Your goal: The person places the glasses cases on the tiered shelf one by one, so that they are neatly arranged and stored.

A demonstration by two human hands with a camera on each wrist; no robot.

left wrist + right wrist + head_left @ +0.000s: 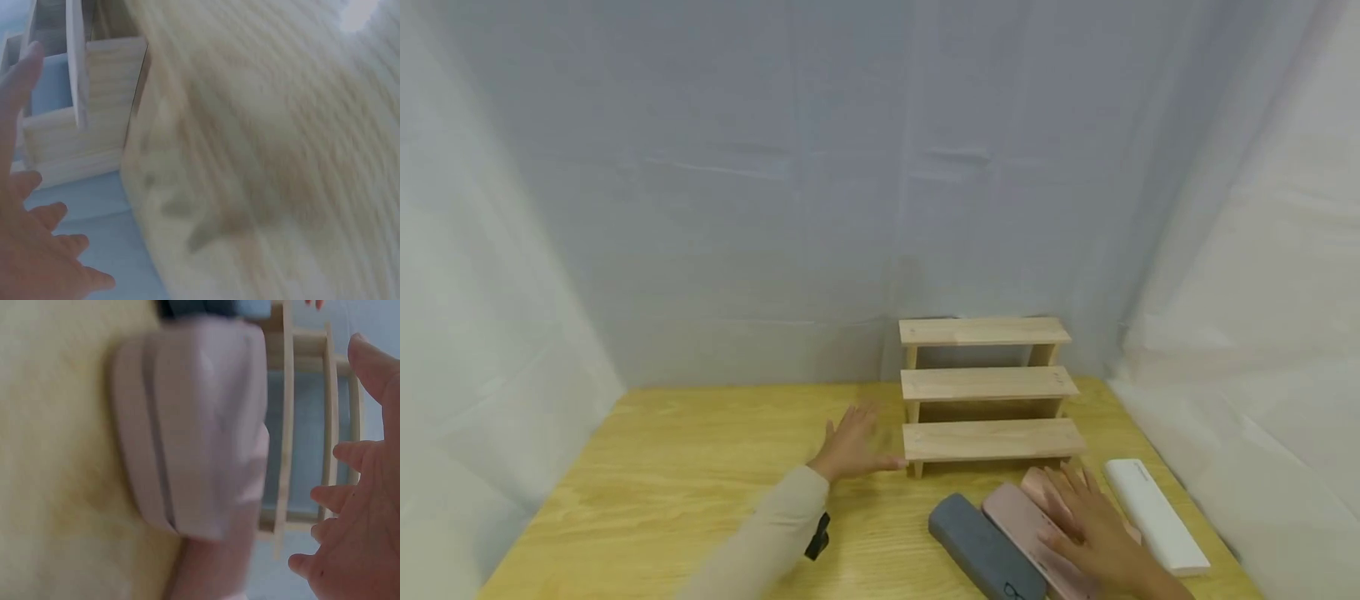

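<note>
My left hand is spread with straight fingers just left of a three-tier wooden shelf, its thumb pointing at the lowest board. In the left wrist view this hand holds nothing. On the right, my other hand hovers with fingers extended over the pink cases, overlapping them in the head view. A mauve-pink glasses case lies beside a salmon-pink case, which the hand partly hides. To their left is a dark blue-grey glasses case with a small glasses print. Fingers and palm look bare in the right wrist view.
A white case lies along the table's right side. Sheeting hangs behind the yellow wooden table and on both sides, with the shelf close to the back sheet. A dark strap shows at the left sleeve.
</note>
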